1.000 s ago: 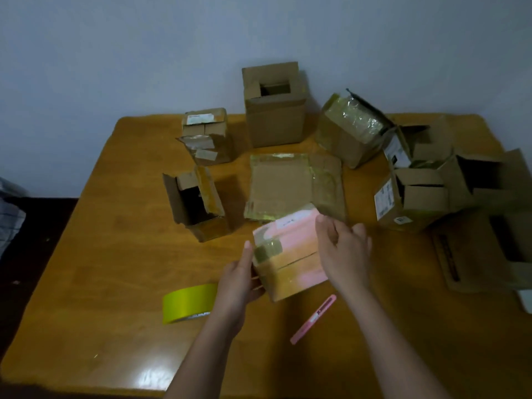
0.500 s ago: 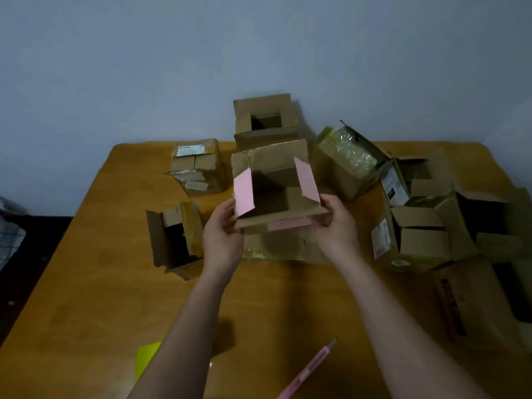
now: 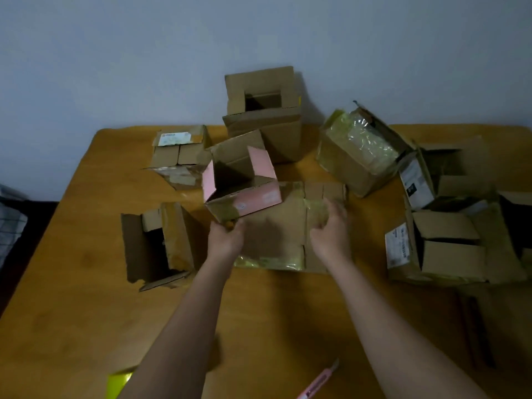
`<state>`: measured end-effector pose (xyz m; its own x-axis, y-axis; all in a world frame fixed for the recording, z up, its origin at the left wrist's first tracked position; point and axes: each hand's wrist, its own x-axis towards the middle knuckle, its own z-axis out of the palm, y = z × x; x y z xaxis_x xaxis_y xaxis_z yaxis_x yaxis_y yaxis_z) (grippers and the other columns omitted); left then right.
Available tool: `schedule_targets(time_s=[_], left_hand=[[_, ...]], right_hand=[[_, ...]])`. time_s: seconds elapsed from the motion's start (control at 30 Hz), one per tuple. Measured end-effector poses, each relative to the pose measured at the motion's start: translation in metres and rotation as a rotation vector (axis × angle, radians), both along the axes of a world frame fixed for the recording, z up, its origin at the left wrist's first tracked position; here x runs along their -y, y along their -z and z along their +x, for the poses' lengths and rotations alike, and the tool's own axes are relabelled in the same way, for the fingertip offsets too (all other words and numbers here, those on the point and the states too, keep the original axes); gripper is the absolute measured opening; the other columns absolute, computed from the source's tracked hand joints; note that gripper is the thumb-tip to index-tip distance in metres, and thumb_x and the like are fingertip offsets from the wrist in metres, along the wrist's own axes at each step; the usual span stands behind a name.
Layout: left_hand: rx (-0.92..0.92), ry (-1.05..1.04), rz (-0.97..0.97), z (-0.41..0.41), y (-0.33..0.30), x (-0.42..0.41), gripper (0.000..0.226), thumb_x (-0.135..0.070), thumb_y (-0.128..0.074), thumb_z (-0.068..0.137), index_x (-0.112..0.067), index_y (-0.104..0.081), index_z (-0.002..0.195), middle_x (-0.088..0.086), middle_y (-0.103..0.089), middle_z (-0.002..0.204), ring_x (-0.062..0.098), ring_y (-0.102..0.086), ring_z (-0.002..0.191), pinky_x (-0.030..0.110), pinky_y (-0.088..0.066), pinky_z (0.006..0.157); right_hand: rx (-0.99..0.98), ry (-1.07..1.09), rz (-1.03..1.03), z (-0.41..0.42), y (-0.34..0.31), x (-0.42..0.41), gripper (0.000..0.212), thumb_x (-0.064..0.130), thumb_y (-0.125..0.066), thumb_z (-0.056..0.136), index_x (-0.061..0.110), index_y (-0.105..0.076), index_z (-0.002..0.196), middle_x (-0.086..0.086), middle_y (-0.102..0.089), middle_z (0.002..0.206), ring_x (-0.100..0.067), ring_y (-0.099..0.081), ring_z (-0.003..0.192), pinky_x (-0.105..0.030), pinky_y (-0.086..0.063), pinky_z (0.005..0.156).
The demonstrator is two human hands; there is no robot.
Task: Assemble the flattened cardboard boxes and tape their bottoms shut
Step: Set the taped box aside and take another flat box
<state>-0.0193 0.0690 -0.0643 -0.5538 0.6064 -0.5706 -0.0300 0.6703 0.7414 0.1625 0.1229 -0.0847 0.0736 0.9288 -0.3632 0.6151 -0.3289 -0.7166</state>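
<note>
wooden table — cardboard boxes, pink cutter

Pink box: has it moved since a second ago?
Yes. The pink box went from over the table's near middle to the far side, overlapping the flattened box.

A plain bluish-grey wall rises behind an orange-brown wooden table — dim light (dark floor at left).

Between the left hand and right hand lies only flat cardboard. Boxes stand beyond and beside both; bare tabletop lies behind the wrists.
</note>
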Motion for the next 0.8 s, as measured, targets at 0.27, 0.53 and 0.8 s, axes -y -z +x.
schedule_targets(time_s=[0.27, 0.53, 0.8], left_hand=[[-0.051, 0.128, -0.071, 0.014, 0.01, 0.034, 0.046, -0.018, -0.053, 0.099, -0.001, -0.045, 0.141, 0.014, -0.052, 0.138, 0.032, -0.051, 0.124, 0.039, -0.045, 0.1], [-0.101, 0.176, 0.086, 0.004, -0.04, 0.056, 0.07, -0.024, -0.086, 0.07, -0.006, -0.057, 0.132, 0.007, -0.056, 0.133, 0.024, -0.051, 0.125, 0.047, -0.046, 0.104], [0.006, 0.155, 0.246, 0.0, -0.084, 0.089, 0.056, -0.019, -0.081, 0.074, -0.01, -0.061, 0.126, 0.007, -0.066, 0.117, 0.019, -0.061, 0.11, 0.032, -0.051, 0.087]], right_hand=[[-0.029, 0.069, -0.231, 0.043, 0.012, 0.048, 0.068, 0.013, -0.055, 0.095, 0.029, -0.023, 0.152, -0.007, -0.044, 0.144, -0.03, -0.05, 0.125, -0.041, -0.051, 0.095], [-0.175, -0.025, -0.043, 0.06, -0.057, 0.06, 0.082, 0.051, -0.077, 0.074, 0.023, -0.045, 0.144, -0.001, -0.031, 0.153, -0.024, -0.03, 0.141, -0.043, -0.033, 0.111], [-0.061, -0.031, 0.201, 0.068, -0.1, 0.084, 0.038, 0.033, -0.065, 0.091, 0.023, -0.061, 0.127, 0.006, -0.064, 0.122, -0.016, -0.056, 0.118, -0.044, -0.045, 0.104]])
